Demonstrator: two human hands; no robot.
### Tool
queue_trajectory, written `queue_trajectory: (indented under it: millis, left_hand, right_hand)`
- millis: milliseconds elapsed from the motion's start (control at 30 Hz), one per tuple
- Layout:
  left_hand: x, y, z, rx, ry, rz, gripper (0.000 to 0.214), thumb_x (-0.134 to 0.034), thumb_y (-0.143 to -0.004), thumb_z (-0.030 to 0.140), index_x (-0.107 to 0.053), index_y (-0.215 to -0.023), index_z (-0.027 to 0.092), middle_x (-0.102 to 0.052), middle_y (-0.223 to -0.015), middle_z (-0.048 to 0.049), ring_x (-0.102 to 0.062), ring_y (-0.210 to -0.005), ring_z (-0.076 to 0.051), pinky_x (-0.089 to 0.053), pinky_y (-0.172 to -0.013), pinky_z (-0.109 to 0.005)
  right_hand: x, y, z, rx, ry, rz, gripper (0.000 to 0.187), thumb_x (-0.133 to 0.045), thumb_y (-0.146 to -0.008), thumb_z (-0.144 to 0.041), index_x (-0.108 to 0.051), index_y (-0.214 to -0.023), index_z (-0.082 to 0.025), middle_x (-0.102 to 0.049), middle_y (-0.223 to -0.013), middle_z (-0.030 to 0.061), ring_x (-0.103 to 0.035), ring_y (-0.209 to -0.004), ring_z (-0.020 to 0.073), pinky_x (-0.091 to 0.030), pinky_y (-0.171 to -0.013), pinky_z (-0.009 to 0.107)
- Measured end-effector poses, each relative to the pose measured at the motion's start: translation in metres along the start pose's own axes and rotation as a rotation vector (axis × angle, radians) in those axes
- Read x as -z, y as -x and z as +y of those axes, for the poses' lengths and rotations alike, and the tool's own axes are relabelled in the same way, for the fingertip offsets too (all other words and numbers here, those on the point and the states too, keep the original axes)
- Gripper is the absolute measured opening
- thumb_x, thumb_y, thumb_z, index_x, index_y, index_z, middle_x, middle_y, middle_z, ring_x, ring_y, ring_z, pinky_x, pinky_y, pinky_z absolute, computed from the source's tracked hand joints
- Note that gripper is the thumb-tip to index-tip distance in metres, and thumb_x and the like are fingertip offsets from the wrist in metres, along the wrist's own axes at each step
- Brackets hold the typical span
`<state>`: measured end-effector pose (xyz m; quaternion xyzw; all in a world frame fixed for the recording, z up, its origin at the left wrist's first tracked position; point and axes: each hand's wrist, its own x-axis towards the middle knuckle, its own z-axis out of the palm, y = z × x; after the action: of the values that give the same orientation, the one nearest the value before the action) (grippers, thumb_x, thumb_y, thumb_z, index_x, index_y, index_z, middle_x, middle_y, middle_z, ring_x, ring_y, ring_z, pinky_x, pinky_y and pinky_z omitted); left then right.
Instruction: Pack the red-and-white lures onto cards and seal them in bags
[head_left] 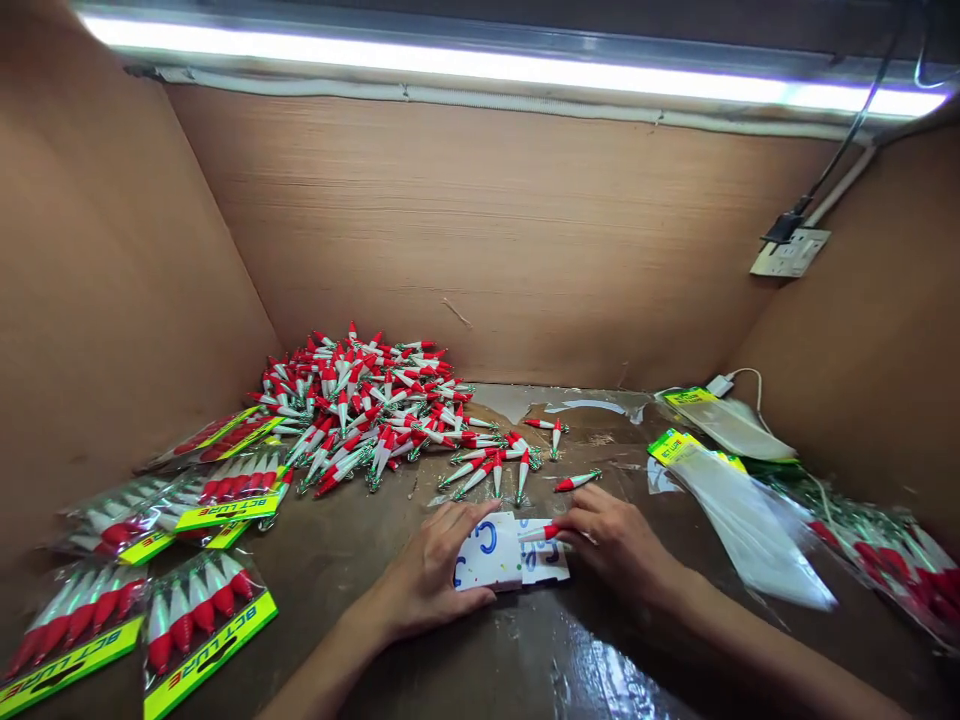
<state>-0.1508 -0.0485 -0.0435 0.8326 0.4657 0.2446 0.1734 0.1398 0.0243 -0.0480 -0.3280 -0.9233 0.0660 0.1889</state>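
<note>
My left hand (431,570) lies on the left part of a white card with blue markings (501,560), fingers curled over its edge and pressing it to the brown table. My right hand (611,540) rests on the card's right end and pinches a red-and-white lure (541,533) against it. A large heap of the same red-and-white lures (367,405) lies behind the card, and a few loose ones (517,465) sit just beyond my hands.
Sealed lure packs with yellow-green labels (202,620) lie along the left. Empty clear bags (739,505) and more filled packs (900,560) lie on the right. Brown walls enclose the bench; a wall socket (789,252) hangs at the upper right.
</note>
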Motion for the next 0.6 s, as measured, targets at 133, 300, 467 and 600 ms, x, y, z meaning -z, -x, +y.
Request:
queue_trajectory:
  millis: [133,300,467,600]
  left_hand:
    - [0.005,-0.001,-0.001,0.003,0.002,0.013,0.092,-0.082,-0.071,0.032,-0.034,-0.149,0.031,-0.057,-0.133,-0.0065,-0.053,-0.118,-0.029,-0.042,-0.103,-0.044]
    - [0.005,-0.001,0.000,-0.003,0.016,0.016,0.092,-0.082,-0.070,0.034,-0.035,-0.149,0.031,-0.057,-0.133,-0.0071,-0.054,-0.118,-0.030,-0.043,-0.103,-0.045]
    - [0.004,0.000,-0.001,-0.010,0.054,0.015,0.094,-0.083,-0.069,0.033,-0.034,-0.149,0.031,-0.057,-0.134,-0.0071,-0.054,-0.118,-0.030,-0.044,-0.103,-0.044]
    - [0.005,0.000,-0.001,-0.004,0.051,-0.001,0.093,-0.083,-0.070,0.035,-0.034,-0.149,0.030,-0.056,-0.135,-0.0067,-0.054,-0.118,-0.030,-0.044,-0.102,-0.043]
  right_hand:
    - [0.013,0.008,0.017,-0.042,-0.068,-0.072,0.025,-0.050,-0.101,-0.035,-0.072,-0.099,-0.024,-0.065,-0.092,0.0058,-0.059,-0.089,0.0203,-0.047,-0.074,0.029]
    - [0.006,0.012,0.021,-0.042,-0.080,-0.113,0.035,-0.043,-0.103,-0.040,-0.072,-0.094,-0.023,-0.065,-0.088,0.0058,-0.059,-0.084,0.0199,-0.046,-0.072,0.029]
    - [0.000,0.009,0.021,-0.059,-0.129,-0.136,0.040,-0.039,-0.104,-0.041,-0.072,-0.090,-0.023,-0.065,-0.086,0.0054,-0.058,-0.082,0.0194,-0.046,-0.073,0.029]
    - [0.003,0.006,0.019,-0.039,-0.139,-0.140,0.039,-0.039,-0.104,-0.041,-0.072,-0.091,-0.023,-0.064,-0.087,0.0049,-0.057,-0.084,0.0191,-0.045,-0.074,0.028]
